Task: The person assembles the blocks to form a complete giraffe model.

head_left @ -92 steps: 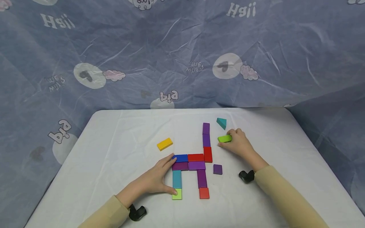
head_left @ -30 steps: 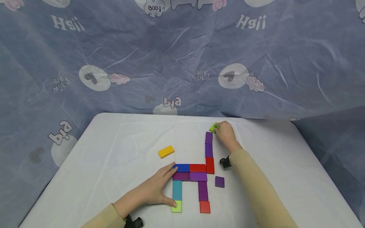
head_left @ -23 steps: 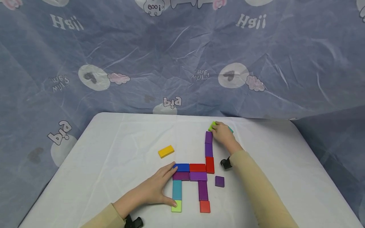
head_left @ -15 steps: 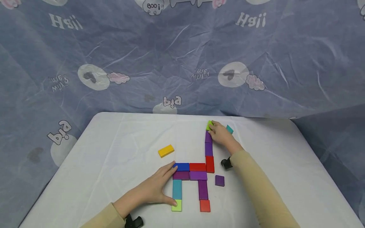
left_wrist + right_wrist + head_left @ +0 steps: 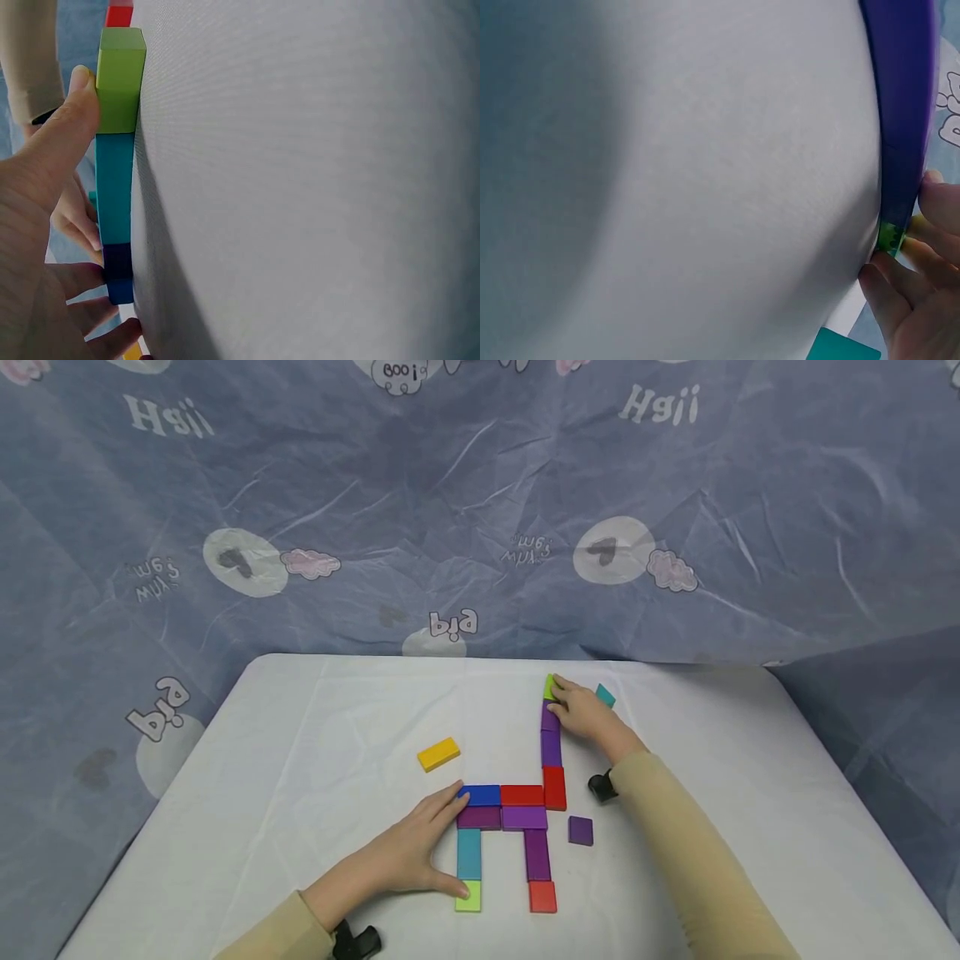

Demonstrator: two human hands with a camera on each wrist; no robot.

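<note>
We judge the lime block [image 5: 551,686] light, rigid, smooth — our right hand [image 5: 585,714] pinches its sides at the far column end; left hand [image 5: 408,856] rests flat.

Left hand [image 5: 408,852] flat, spread; right hand [image 5: 585,714] outstretched, fingers curled.

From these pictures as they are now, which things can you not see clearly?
- Green block, head view: mostly covered by the right hand, so its shape and exact seating against the purple column are unclear.
- Teal piece, head view: partly behind that hand; right wrist view cuts it at the bottom edge.
- Left hand, left wrist view: palm cropped by the edge; yellow block shows only as a sliver.
</note>
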